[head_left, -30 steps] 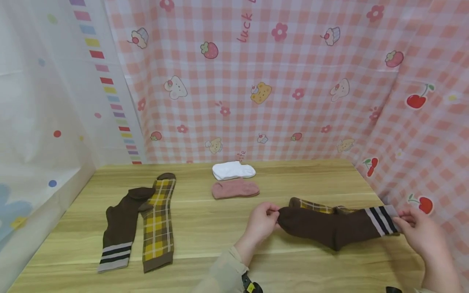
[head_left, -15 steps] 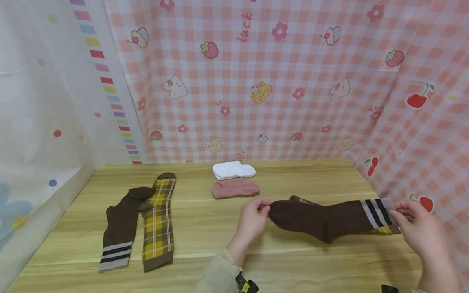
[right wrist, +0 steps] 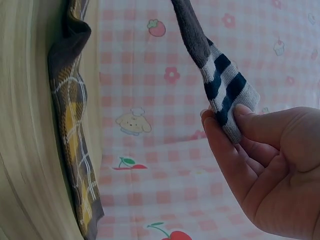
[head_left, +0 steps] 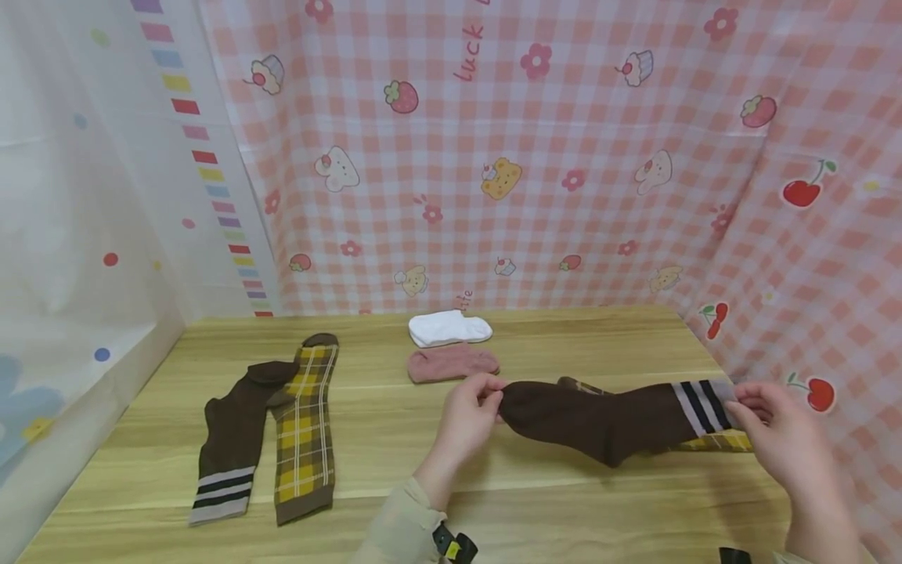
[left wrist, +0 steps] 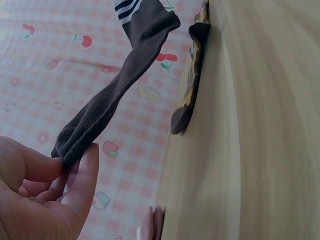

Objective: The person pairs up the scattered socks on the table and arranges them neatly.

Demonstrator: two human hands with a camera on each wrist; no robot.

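Note:
Both hands stretch a dark brown sock (head_left: 578,415) sideways above the table. My left hand (head_left: 465,423) pinches its toe end between thumb and fingers, as the left wrist view shows up close. At the other end, my right hand (head_left: 782,442) pinches the grey cuff with black stripes (right wrist: 225,90). Below and behind the held sock lies a yellow and brown plaid sock (right wrist: 75,120), mostly hidden in the head view. The wrist views show daylight between the held sock and the table.
On the table's left, another brown striped-cuff sock (head_left: 236,439) lies with its toe against a second plaid sock (head_left: 306,431). White socks (head_left: 449,327) and pink socks (head_left: 452,363) lie at the back middle. Patterned curtains (head_left: 451,157) stand behind the wooden table (head_left: 395,501).
Both hands have moved left and slightly up, carrying the brown sock with them. More of the plaid sock's right end shows beneath it. The other socks have stayed in place.

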